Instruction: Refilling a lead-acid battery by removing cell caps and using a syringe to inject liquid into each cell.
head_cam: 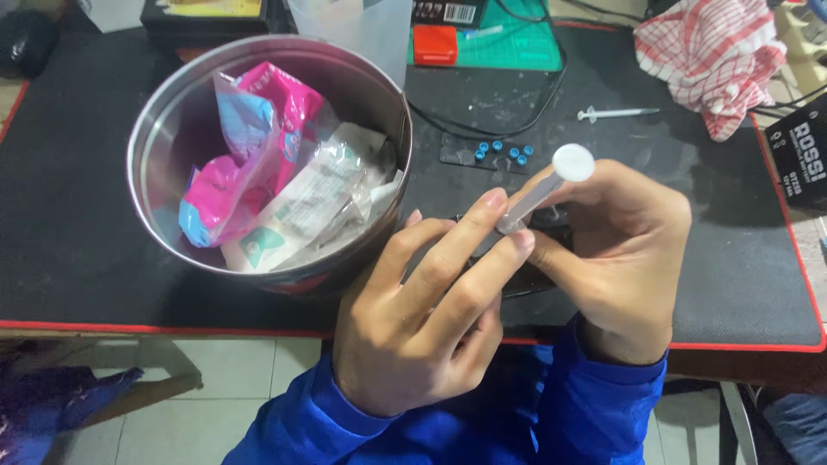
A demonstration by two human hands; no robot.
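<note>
Head view: left hand (422, 319) and right hand (624, 258) both pinch one syringe (538, 191) — fingers clamped.

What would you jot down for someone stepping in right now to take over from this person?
Left hand: fingertips pinch the barrel of a small syringe.
Right hand: grips the same syringe, whose white plunger disc points up.
Round metal tin sits at the left on the black mat, holding pink and clear packets.
A second syringe lies by the checked cloth; blue caps lie mid-mat.
Done: syringe is out of any wrapper. Whether it is filled cannot be told.
</note>
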